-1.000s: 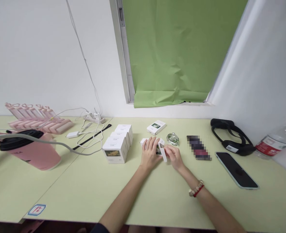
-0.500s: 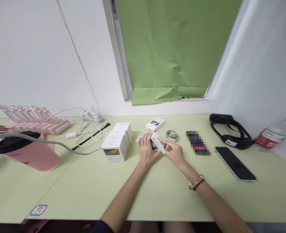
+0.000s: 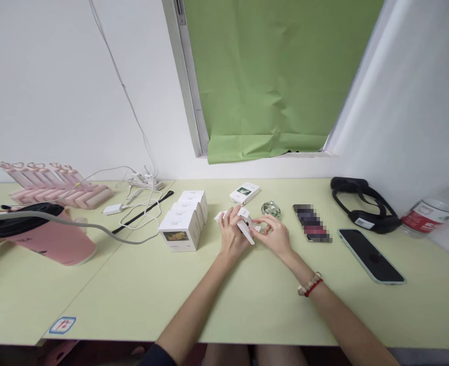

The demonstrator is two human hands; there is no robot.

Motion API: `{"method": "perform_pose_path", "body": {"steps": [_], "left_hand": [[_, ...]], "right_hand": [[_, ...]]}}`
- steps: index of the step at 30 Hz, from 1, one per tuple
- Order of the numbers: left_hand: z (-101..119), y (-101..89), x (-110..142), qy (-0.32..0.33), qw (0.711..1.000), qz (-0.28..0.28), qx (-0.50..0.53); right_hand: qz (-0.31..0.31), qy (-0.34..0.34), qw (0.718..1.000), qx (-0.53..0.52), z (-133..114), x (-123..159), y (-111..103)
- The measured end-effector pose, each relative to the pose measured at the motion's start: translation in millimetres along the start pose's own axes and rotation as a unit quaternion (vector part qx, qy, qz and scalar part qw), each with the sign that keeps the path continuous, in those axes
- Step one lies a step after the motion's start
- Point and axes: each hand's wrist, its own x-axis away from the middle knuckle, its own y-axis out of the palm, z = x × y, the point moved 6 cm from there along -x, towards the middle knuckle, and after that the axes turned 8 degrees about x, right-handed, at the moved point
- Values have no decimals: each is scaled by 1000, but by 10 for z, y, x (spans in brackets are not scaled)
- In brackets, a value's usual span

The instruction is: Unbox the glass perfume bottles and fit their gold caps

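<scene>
Your left hand (image 3: 232,238) grips the box (image 3: 243,212), its flap open, your right hand (image 3: 276,236) at that end, pinch unclear, with closed boxes (image 3: 177,220) left of it.

I hold a small white box (image 3: 243,212) in my left hand (image 3: 232,238), its end flap (image 3: 246,233) open, slanting toward me.

Near: pale-green tabletop (image 3: 255,305) open between forearms (image 3: 199,300) | left: row of white printed cardboard boxes (image 3: 182,223) stands beside left hand (image 3: 232,238) | far: round shiny clear-and-green object (image 3: 271,208) just beyond right hand (image 3: 278,237) | right: open strip before flat black-screened phone (image 3: 371,255)
</scene>
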Motion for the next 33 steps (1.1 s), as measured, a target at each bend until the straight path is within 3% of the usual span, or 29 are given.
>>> {"method": "perform_pose_path", "body": {"steps": [5,12,17,19,23,28,33], "left_hand": [[28,67,10,-11,999,-40,-12],[51,57,0,-3,1000,-29,6],[30,32,-1,5,1000,-25,8],[22,60,4,7,999,-53,3],[94,177,42,68,983,-169,9],[137,212,48,90,973,-213,17],[9,179,3,18,986,-166,21]], "right_hand": [[22,-28,998,59,-82,32,-49],[54,-57,992,101,-116,112,22],[68,-92,984,133,-95,54,-39],[46,-149,976,152,-142,31,-33],[-2,-222,954,201,-159,43,70],[16,-194,962,192,-67,59,135],[33,-131,984,114,-22,24,80]]}}
